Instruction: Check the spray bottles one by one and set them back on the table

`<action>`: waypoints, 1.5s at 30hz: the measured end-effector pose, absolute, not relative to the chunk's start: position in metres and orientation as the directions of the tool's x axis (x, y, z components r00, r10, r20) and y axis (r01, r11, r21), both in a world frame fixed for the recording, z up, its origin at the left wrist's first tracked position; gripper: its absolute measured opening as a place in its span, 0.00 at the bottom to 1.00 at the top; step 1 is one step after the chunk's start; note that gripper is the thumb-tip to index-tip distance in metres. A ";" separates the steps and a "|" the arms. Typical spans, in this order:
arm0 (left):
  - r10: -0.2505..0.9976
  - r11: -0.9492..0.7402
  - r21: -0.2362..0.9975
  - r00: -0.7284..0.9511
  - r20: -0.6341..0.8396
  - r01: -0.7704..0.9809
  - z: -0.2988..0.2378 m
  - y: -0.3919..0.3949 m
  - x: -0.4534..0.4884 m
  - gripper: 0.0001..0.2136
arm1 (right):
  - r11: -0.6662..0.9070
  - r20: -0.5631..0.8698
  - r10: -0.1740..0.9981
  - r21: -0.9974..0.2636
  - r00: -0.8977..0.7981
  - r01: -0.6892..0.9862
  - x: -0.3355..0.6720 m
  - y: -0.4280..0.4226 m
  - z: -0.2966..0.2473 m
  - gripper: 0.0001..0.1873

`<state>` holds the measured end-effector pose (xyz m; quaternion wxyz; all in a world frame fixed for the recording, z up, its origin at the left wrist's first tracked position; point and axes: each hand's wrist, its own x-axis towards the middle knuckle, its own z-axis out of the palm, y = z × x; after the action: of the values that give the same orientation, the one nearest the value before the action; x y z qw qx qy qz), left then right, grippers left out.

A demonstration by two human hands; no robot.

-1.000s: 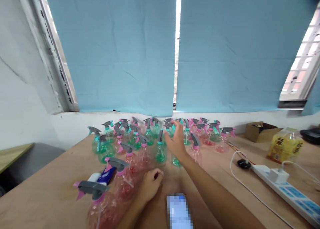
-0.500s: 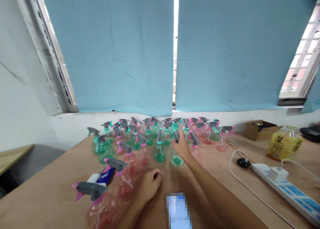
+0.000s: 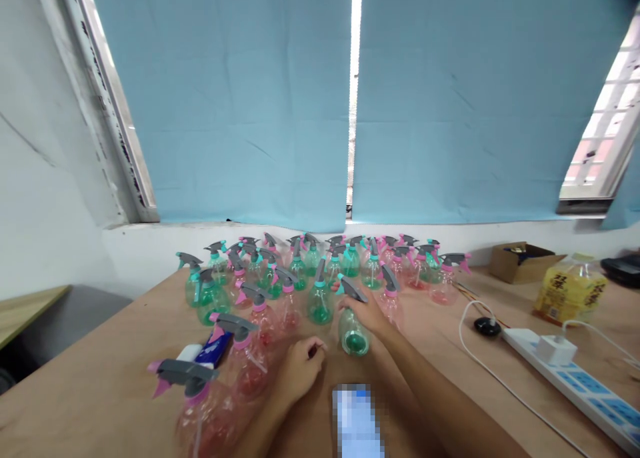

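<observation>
My right hand [image 3: 364,307] is wrapped around the neck of a green spray bottle [image 3: 354,338] with a grey and turquoise trigger head. The bottle leans, its round base turned toward me. My left hand [image 3: 301,370] lies on the table with its fingers loosely curled; I see nothing held in it, only a dark gap by the thumb. Just behind stands an upright green spray bottle [image 3: 320,303]. A pink spray bottle [image 3: 391,305] is to the right of my right hand. Nearest my left forearm are more pink spray bottles [image 3: 249,371].
Several more pink and green spray bottles stand toward the wall. In front lies a phone with a blurred screen [image 3: 357,421]. Blue packet [image 3: 214,350] at left; power strip [image 3: 575,385], white cable, black mouse-like object [image 3: 487,326], yellow jug [image 3: 570,290] and cardboard box [image 3: 523,261] at right.
The green spray bottle in my right hand has come toward me and tipped, its base swinging forward. My right hand has moved lower, around the bottle's neck. My left hand stays put.
</observation>
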<state>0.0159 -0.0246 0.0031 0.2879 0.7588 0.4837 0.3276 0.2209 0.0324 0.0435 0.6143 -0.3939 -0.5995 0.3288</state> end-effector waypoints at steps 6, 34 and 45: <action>0.921 -0.368 0.762 0.319 0.222 0.533 -0.001 -0.022 0.016 0.10 | 0.360 0.409 0.840 -0.912 -0.356 -0.198 0.219 0.028 0.052 0.21; 0.934 -0.347 0.789 0.259 0.244 0.507 -0.001 -0.019 0.017 0.16 | 0.343 0.400 0.833 -0.916 -0.383 -0.210 0.195 0.005 0.053 0.14; 0.934 -0.347 0.785 0.260 0.244 0.513 -0.002 -0.019 0.017 0.15 | 0.359 0.424 0.821 -0.904 -0.381 -0.232 0.195 0.006 0.051 0.17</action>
<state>0.0171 -0.0185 -0.0017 0.2926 0.7377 0.4906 0.3599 0.1948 0.0064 0.0508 0.5078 -0.2268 -0.6493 0.5188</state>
